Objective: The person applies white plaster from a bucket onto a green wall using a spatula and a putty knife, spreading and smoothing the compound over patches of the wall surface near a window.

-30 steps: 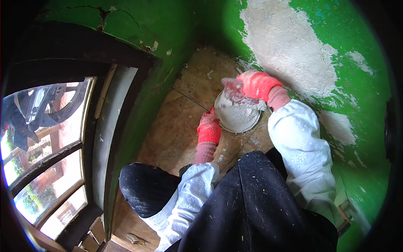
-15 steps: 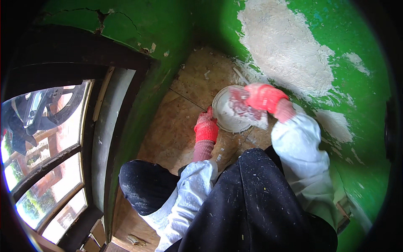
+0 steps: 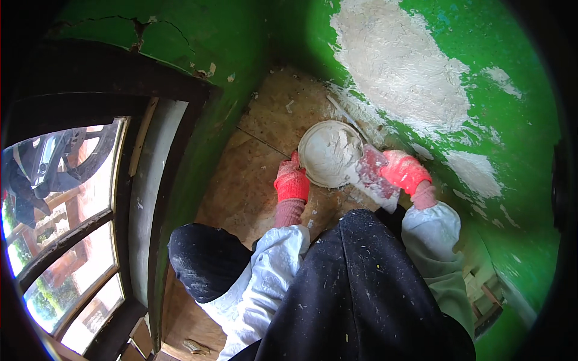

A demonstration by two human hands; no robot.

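A round white tub (image 3: 313, 157) with white filler paste (image 3: 340, 144) inside stands on the floor in front of me. My left hand (image 3: 292, 180), in a red knit glove, is closed on the tub's left rim. In a matching glove, my right hand (image 3: 407, 171) grips a flat, reddish putty knife (image 3: 373, 163) smeared with white paste. The knife's wide blade lies at the tub's right edge, slanting down toward my knee. Its handle is hidden in my fingers.
A green wall (image 3: 512, 132) with a large white filler patch (image 3: 400, 66) rises on the right. Near its foot a thin pale stick (image 3: 344, 113) lies behind the tub. On the left are a dark door frame (image 3: 114, 72) and glass panes (image 3: 78, 253). My knees (image 3: 208, 259) flank the work area.
My right hand has drawn the putty knife from over the tub to its right edge, uncovering the paste. My left hand keeps its grip on the rim. The view has shifted slightly.
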